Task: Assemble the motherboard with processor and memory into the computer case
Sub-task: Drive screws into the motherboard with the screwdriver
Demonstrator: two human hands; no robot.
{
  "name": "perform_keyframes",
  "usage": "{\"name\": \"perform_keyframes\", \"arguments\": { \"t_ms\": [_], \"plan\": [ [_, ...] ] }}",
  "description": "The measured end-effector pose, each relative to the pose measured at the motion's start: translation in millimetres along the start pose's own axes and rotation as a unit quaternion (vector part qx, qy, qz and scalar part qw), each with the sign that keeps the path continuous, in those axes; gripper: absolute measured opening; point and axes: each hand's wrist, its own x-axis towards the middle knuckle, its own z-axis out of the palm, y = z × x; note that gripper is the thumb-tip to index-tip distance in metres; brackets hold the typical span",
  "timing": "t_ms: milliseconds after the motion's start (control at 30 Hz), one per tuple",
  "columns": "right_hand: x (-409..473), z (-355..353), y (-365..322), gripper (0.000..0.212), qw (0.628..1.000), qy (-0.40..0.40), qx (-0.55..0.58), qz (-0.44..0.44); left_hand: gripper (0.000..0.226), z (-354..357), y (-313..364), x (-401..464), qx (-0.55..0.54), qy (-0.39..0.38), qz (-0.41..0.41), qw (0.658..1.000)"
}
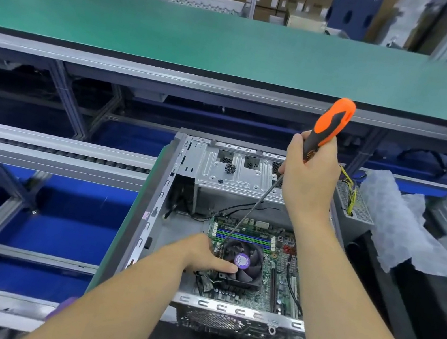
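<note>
screwdriver [329,128] in right hand [308,181], tip at unreadable-labelled fan [243,262].

Bright even light, blurred, warped edges

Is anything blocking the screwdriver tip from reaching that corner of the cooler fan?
Nothing visible does. The screwdriver shaft runs clear down to the cooler fan corner, past black cables behind it. The left hand steadies the fan beside the tip, not across it.
</note>
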Motion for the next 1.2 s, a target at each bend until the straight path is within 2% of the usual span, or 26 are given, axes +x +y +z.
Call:
{"name": "perform_keyframes", "arguments": {
  "t_ms": [100,267,300,367,433,467,533,600,667,833,900,1000,1067,1200],
  "plan": [
    [-0.3,0.5,-1.5,0.010,1.000,-0.023,-0.002,-0.006,0.124,-0.4,-1.8,1.4,-0.008,0.003,0.009,1.000],
    [-0.9,1.1,-14.5,0.016,0.987,-0.135,0.062,-0.053,0.103,-1.7,3.7,-0.5,0.010,0.015,0.029,0.999],
    [-1.9,3.0,-17.0,0.023,0.984,-0.150,0.081,-0.049,0.096,-1.4,4.6,-0.3,0.017,0.020,0.030,0.999],
    [-4.7,7.8,-21.3,0.057,0.980,-0.164,0.105,-0.050,0.077,-0.4,5.8,-0.7,0.027,0.027,0.031,0.999],
    [-8.6,11.5,-24.3,0.095,0.977,-0.164,0.122,-0.067,0.073,-0.1,6.1,-1.2,0.022,0.026,0.036,0.999],
    [-10.2,11.8,-26.1,0.101,0.976,-0.161,0.125,-0.078,0.074,-0.1,5.8,-0.7,0.022,0.028,0.037,0.999],
    [-9.7,10.0,-32.5,0.091,0.975,-0.159,0.128,-0.090,0.076,-0.8,6.3,-0.9,0.033,0.034,0.037,0.998],
    [-4.7,7.1,-40.6,0.065,0.975,-0.163,0.115,-0.099,0.077,-1.3,6.6,0.0,0.048,0.039,0.042,0.997],
    [2.2,5.1,-51.9,0.048,0.974,-0.167,0.104,-0.110,0.079,-1.9,7.1,-0.1,0.057,0.042,0.048,0.996],
    [16.2,-2.3,-76.7,0.062,0.950,-0.282,0.040,-0.130,0.072,-0.7,7.6,0.3,-0.007,0.058,0.046,0.997],
    [18.1,-4.5,-83.2,0.050,0.943,-0.298,0.027,-0.147,0.067,-0.5,5.7,1.8,-0.012,0.062,0.042,0.997],
    [19.9,-7.4,-90.2,0.041,0.936,-0.324,0.083,-0.109,0.066,-0.2,4.2,2.4,-0.027,0.067,0.020,0.997],
    [20.5,-7.3,-93.2,0.037,0.941,-0.311,0.080,-0.109,0.070,-0.1,5.1,1.0,-0.014,0.076,0.007,0.997],
    [17.9,1.2,-93.2,0.037,0.955,-0.230,-0.017,-0.187,0.074,-1.4,7.4,0.3,0.016,0.088,-0.011,0.996]
  ]
}}
